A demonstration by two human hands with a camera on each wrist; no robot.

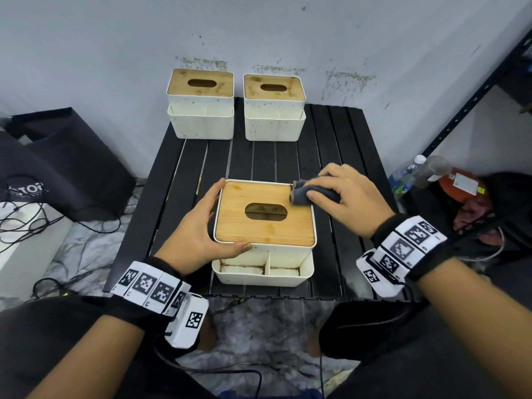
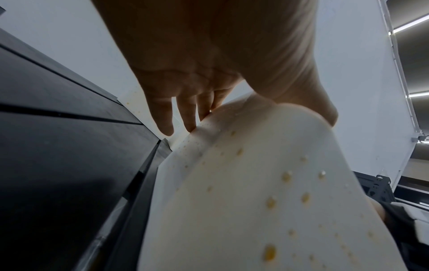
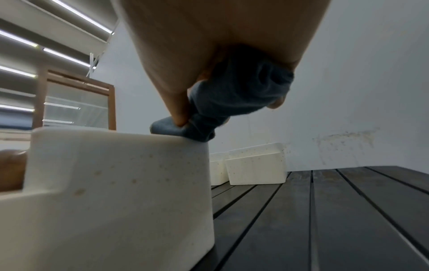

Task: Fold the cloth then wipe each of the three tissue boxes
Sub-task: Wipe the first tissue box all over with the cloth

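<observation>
The right hand (image 1: 348, 197) grips the bunched grey cloth (image 1: 305, 191), pressing it on the far right corner of the near tissue box (image 1: 264, 223). The left hand (image 1: 198, 228) clasps that box's left side, thumb along the front edge. Behind stand two more tissue boxes (image 1: 200, 103), slots showing no tissue.

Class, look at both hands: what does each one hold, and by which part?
The right hand grips the bunched dark grey cloth around its middle. The left hand holds the near white tissue box with a bamboo lid by its left side and front edge.
</observation>
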